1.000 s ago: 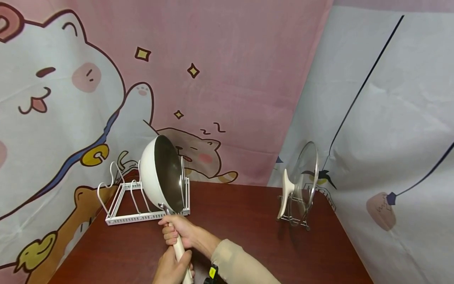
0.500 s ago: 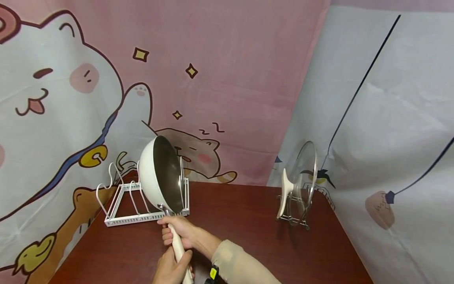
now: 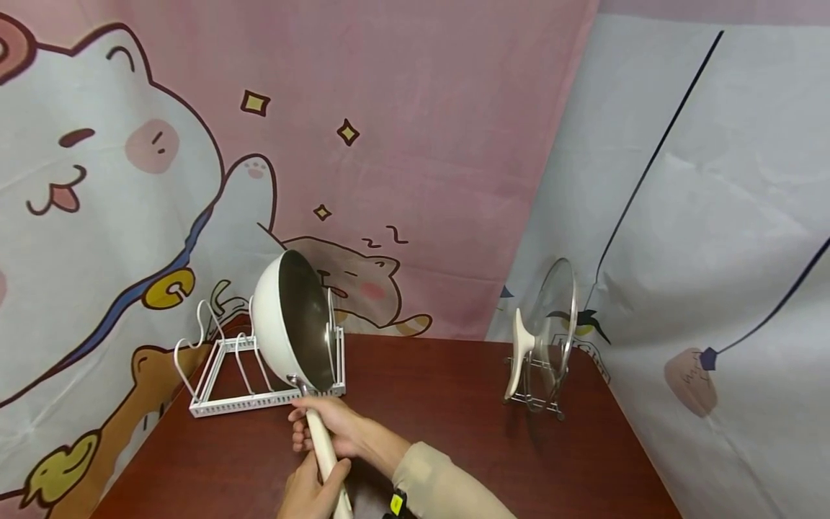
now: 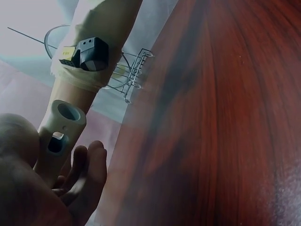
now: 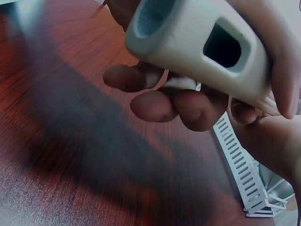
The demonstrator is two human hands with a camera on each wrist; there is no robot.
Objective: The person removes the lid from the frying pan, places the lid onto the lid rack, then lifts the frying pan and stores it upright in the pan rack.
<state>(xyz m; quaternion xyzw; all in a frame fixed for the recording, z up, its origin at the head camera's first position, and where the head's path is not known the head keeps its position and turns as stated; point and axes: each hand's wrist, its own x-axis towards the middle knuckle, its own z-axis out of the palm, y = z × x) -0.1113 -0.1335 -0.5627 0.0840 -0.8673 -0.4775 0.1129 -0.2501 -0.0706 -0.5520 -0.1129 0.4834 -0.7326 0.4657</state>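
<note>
A wok (image 3: 272, 324), white outside and dark inside, stands on its side in a white rack (image 3: 233, 405). Its long cream handle (image 3: 320, 440) slants toward me. My left hand (image 3: 311, 490) holds the handle near its end, thumb on top and fingers underneath; the handle's holed end (image 4: 65, 115) shows in the left wrist view. Farther up, close to the metal joint, my right hand (image 3: 337, 425) is around the handle with loosely curled fingers below it. In the right wrist view the handle end (image 5: 188, 47) hides part of the hands.
A glass lid (image 3: 560, 324) with a cream grip stands upright in a small wire rack (image 3: 534, 404) at the right. Both racks stand on a dark red wooden table (image 3: 428, 382). Printed cloth (image 3: 415, 144) hangs behind and beside it.
My right hand's fingers have loosened and dropped a little below the handle. The wok stays in the rack, and my left hand keeps its hold. The head view has shifted slightly.
</note>
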